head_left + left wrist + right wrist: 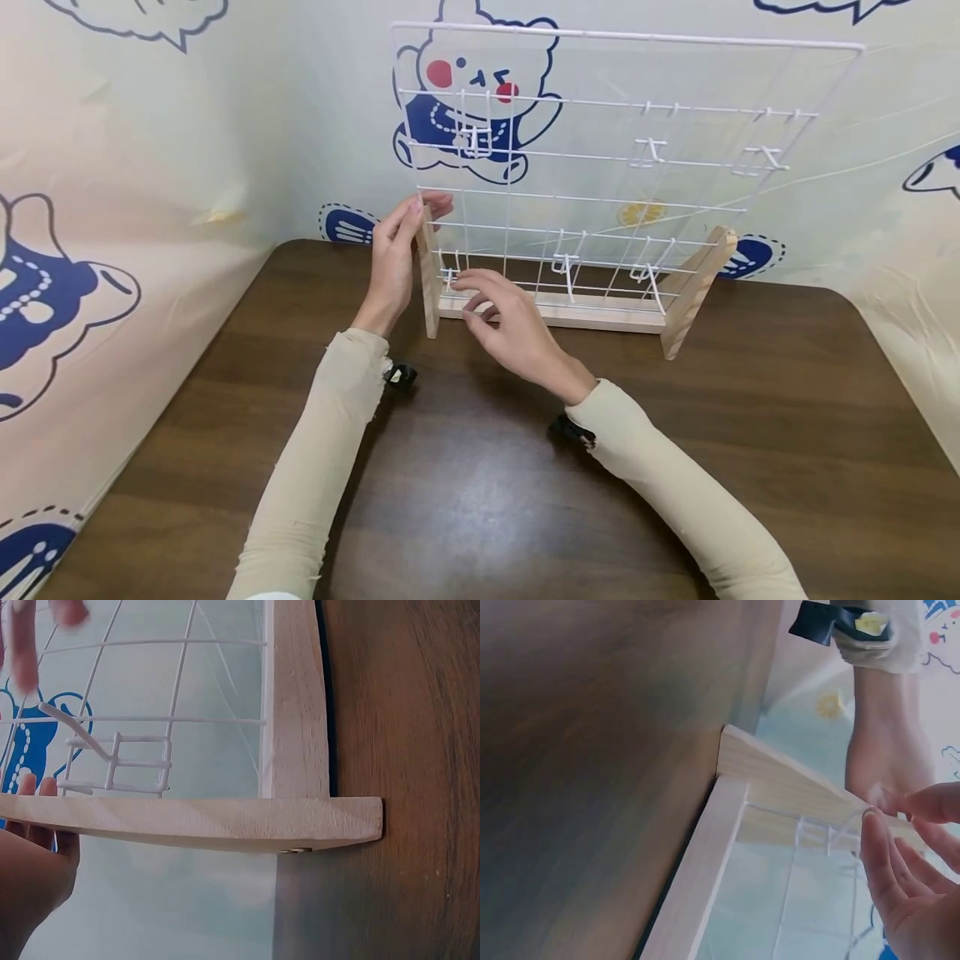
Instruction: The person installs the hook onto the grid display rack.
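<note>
A white wire grid rack with wooden side panels stands at the back of the table. My left hand grips its left side panel, fingertips wrapped past the wood in the left wrist view. In front of the grid's lower left is my right hand, fingers loosely bent and nothing seen held. Nearest to it is a small white wire hook hung on the grid. The left wrist view shows that hook with the right fingertips apart from its prong.
Other white hooks hang on the grid, among them an upper left hook and a lower right hook. A wooden crossbar joins the side panels near the brown table. A printed curtain stands close behind.
</note>
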Demonstrator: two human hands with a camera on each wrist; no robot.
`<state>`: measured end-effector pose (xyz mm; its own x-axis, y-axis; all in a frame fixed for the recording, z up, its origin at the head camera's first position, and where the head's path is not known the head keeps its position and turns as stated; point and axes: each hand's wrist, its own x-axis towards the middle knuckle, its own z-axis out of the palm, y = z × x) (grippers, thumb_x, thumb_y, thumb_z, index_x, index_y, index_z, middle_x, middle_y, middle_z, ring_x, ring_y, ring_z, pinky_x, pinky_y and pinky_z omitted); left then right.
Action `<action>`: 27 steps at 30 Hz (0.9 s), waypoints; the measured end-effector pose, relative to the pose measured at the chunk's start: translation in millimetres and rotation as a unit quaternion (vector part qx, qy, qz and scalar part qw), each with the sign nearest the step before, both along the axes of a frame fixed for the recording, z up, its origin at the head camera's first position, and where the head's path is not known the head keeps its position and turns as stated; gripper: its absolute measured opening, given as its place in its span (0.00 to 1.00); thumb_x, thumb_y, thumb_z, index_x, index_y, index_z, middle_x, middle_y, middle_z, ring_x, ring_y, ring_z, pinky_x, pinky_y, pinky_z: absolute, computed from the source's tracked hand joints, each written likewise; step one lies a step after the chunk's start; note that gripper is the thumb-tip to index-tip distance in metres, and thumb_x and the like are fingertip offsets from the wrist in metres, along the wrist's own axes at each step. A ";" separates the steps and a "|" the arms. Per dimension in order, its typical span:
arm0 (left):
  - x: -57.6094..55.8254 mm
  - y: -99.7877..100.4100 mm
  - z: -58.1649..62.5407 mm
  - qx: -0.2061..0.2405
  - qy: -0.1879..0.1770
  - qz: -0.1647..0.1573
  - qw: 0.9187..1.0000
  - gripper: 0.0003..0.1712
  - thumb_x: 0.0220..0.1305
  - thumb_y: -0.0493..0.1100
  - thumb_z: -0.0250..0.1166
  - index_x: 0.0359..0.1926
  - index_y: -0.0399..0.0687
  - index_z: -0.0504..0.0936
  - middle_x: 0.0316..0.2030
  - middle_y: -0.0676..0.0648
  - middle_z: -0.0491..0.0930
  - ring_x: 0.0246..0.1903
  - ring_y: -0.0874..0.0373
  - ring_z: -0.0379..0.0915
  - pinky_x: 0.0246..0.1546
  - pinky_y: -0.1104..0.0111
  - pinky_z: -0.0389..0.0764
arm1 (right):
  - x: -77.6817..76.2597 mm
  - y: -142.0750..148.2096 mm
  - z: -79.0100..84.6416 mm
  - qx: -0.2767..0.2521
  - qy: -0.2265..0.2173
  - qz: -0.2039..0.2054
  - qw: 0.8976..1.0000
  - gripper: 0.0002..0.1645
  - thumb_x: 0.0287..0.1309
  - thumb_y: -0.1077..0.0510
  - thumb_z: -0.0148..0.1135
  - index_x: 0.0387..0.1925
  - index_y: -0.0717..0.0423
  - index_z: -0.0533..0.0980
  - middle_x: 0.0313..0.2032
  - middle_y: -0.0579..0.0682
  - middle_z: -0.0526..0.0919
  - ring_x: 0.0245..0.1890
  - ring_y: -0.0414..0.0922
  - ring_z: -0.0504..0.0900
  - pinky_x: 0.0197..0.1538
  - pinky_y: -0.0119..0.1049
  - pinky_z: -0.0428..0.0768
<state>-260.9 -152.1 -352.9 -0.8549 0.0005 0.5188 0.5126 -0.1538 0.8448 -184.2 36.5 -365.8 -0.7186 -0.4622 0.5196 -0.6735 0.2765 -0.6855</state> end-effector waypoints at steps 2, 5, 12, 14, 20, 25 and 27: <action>0.8 -2.7 0.6 -0.002 -0.004 0.000 1.000 0.21 0.78 0.47 0.49 0.56 0.38 0.81 0.55 0.39 0.81 0.58 0.44 0.75 0.65 0.52 0.66 | 7.0 9.4 0.0 0.004 0.010 0.004 1.000 0.18 0.59 0.72 0.61 0.52 0.64 0.78 0.56 0.58 0.79 0.40 0.44 0.85 0.41 0.33 0.83; 5.1 -8.1 3.9 -0.021 -0.011 0.007 1.000 0.22 0.79 0.47 0.47 0.58 0.38 0.79 0.56 0.36 0.79 0.59 0.44 0.74 0.66 0.52 0.64 | 17.5 24.4 -2.0 0.023 0.022 0.012 0.999 0.16 0.60 0.71 0.62 0.50 0.64 0.79 0.53 0.55 0.81 0.40 0.42 0.84 0.43 0.31 0.82; 33.4 -14.4 28.2 -0.127 -0.057 0.033 0.990 0.24 0.81 0.45 0.42 0.67 0.39 0.70 0.62 0.36 0.75 0.64 0.43 0.68 0.67 0.54 0.62 | 35.4 67.9 -11.8 0.070 0.036 -0.001 0.997 0.16 0.60 0.70 0.64 0.50 0.59 0.80 0.52 0.51 0.83 0.39 0.39 0.83 0.42 0.33 0.82; 39.8 -15.8 33.1 -0.151 -0.076 0.039 0.985 0.25 0.81 0.46 0.41 0.70 0.41 0.67 0.64 0.37 0.73 0.66 0.43 0.66 0.68 0.54 0.62 | 38.2 80.8 -14.4 0.078 0.033 -0.014 0.996 0.16 0.60 0.69 0.64 0.50 0.59 0.80 0.51 0.50 0.83 0.39 0.39 0.83 0.41 0.35 0.82; 56.4 -24.9 29.2 -0.248 -0.120 0.057 0.960 0.30 0.80 0.49 0.42 0.78 0.54 0.52 0.72 0.40 0.61 0.72 0.48 0.57 0.70 0.50 0.57 | 45.9 118.6 -19.7 0.097 0.029 -0.058 0.993 0.15 0.59 0.69 0.65 0.48 0.56 0.81 0.46 0.48 0.84 0.36 0.38 0.84 0.39 0.38 0.83; 71.2 -40.5 5.2 -0.314 -0.103 0.054 0.942 0.32 0.79 0.49 0.46 0.79 0.59 0.50 0.74 0.42 0.59 0.72 0.48 0.56 0.69 0.49 0.59 | 54.3 146.8 -19.6 0.116 0.026 -0.099 0.988 0.15 0.58 0.70 0.67 0.47 0.57 0.81 0.42 0.47 0.85 0.36 0.37 0.83 0.39 0.36 0.83; 76.4 -47.2 -4.8 -0.332 -0.085 0.055 0.938 0.31 0.79 0.50 0.47 0.78 0.60 0.52 0.73 0.42 0.60 0.72 0.49 0.57 0.68 0.49 0.61 | 57.6 157.7 -19.1 0.123 0.027 -0.115 0.985 0.15 0.58 0.70 0.67 0.46 0.56 0.82 0.40 0.46 0.85 0.36 0.37 0.83 0.39 0.33 0.82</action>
